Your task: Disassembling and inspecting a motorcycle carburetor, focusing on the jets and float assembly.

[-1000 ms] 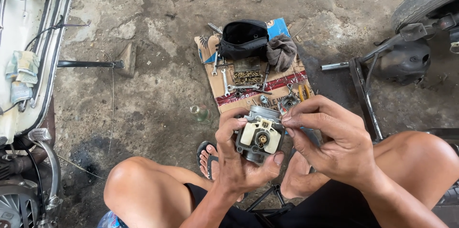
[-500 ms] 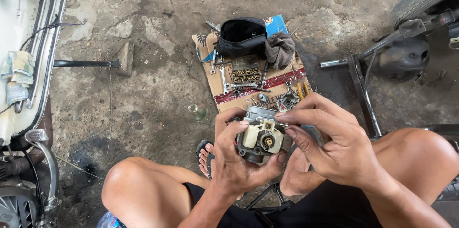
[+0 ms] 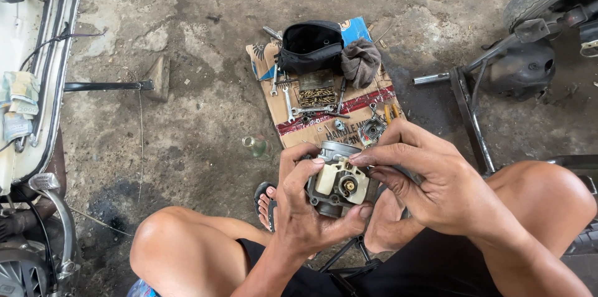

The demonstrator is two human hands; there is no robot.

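While the left hand (image 3: 305, 216) cradles the carburetor (image 3: 336, 182) in a clenched grip, steadying it face-up, the right hand (image 3: 430, 179) pinches at its top edge. Beyond the grip, wrenches (image 3: 283, 94) and a black pouch (image 3: 309, 45) lie on cardboard (image 3: 367, 101), within reach.

The carburettor (image 3: 336, 182) between the fingers (image 3: 374, 155) was dull grey metal with a cream float and a brass centre. Just beyond the fingers lay tan cardboard (image 3: 299, 129) crossed by a red stripe, carrying a black pouch (image 3: 309, 45), a grey-brown rag (image 3: 361, 60) and a blue corner. The concrete floor (image 3: 187, 116) was grey, blotched with dark stains.
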